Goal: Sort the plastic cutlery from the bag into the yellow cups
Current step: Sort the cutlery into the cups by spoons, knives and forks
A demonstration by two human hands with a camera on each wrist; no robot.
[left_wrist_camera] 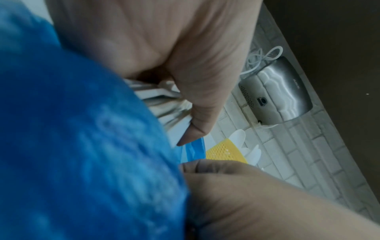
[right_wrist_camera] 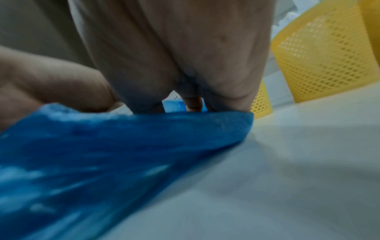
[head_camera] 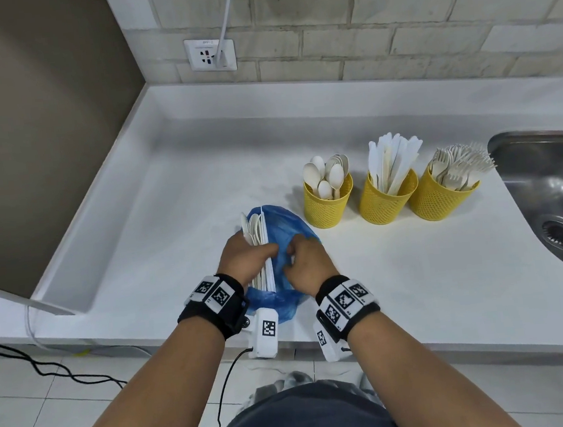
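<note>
hands (head_camera: 277, 258) hiding cutlery (head_camera: 258, 239), bag (head_camera: 285, 226) blurred

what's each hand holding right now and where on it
The left hand grips a bundle of white cutlery around the middle of its length. The right hand pinches the blue bag at its crumpled middle.

Bag (head_camera: 285, 233) near counter's (head_camera: 416, 269) front edge, three cups (head_camera: 387, 199) in a row right-behind it, sink (head_camera: 553, 194) far right
</note>
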